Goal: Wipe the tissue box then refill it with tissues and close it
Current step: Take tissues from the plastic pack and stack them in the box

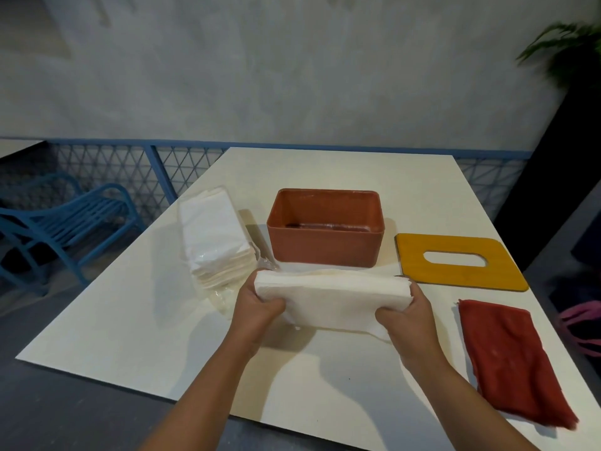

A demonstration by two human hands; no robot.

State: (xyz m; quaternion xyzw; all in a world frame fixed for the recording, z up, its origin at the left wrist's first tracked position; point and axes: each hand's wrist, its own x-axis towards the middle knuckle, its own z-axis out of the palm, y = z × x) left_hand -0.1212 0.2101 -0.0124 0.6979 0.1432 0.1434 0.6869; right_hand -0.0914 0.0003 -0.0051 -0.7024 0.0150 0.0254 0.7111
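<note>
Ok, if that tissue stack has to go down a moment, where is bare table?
Bare table lies near left, in front of the tissue pack and left of the left hand; also behind the tissue box up to the far edge. Crowded: the right side, where lid and red cloth lie, and between box and tissue stack.

Tissue box [325, 232] mid-table, supplies on either side

On the table [130, 320] the box stood with the pack of tissues [214, 242] just to its left and the lid [455, 278] flat to its right. The cloth [510, 362] lay before the lid. Before the box, the left hand [257, 310] and right hand [406, 317] held the ends of a stack of tissues [328, 297].
</note>
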